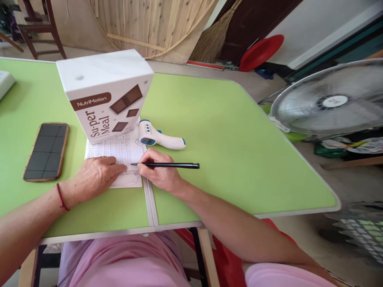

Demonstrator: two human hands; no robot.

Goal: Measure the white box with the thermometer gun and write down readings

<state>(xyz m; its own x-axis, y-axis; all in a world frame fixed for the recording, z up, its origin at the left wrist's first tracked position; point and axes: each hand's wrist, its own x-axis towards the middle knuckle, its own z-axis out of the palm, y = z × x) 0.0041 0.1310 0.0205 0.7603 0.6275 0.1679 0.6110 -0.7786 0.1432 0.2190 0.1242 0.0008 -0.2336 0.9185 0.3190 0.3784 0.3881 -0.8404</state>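
Observation:
My right hand (161, 172) pinches a black pen (173, 165), its tip on a sheet of paper (127, 182) covered in small handwriting. The pen lies low, its back end pointing right. On the same paper rests my left hand (97, 173), holding nothing, with the index finger stretched toward the pen tip and the other fingers partly bent. A white NutriMotion box (103, 75) stands upright over the far part of the sheet and hides it. Touching the paper's right edge is a white and blue infrared thermometer (161, 137), just beyond my right hand.
A phone (46, 151) in a brown case lies left of the paper on the green folding table (233, 151). A white object (5, 81) sits at the far left edge. Right of the table stands a large fan (332, 99). A wooden chair (40, 28) is behind.

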